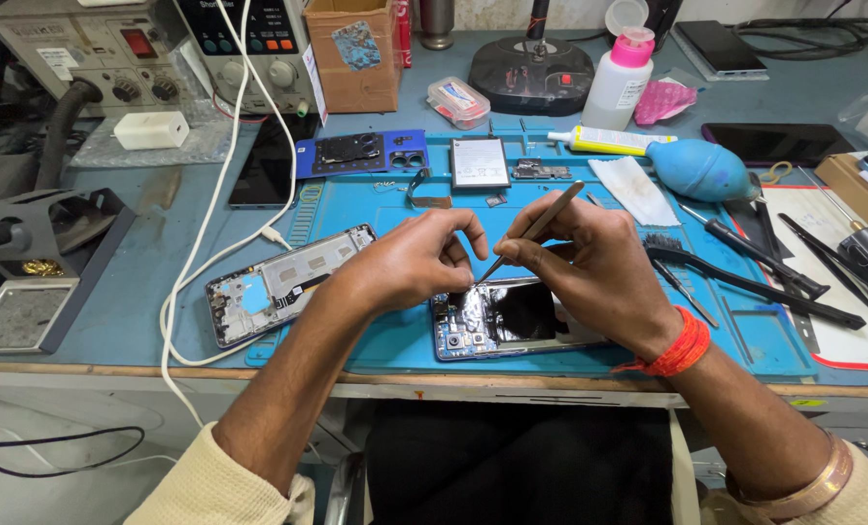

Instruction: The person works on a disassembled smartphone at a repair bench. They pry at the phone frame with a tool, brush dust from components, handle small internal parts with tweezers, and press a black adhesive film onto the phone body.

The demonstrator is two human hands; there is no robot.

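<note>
An opened phone with its back off lies on the blue work mat near the front edge. My right hand pinches metal tweezers, their tips pointing down at the phone's upper left corner. My left hand hovers beside that corner, fingertips curled close to the tweezer tips and touching the phone's edge. A red thread band circles my right wrist.
A second opened phone frame lies left on the mat. Behind are a blue back cover, a battery, a glue tube, a blue air blower, a white bottle. Screwdrivers and tweezers lie right. A white cable hangs left.
</note>
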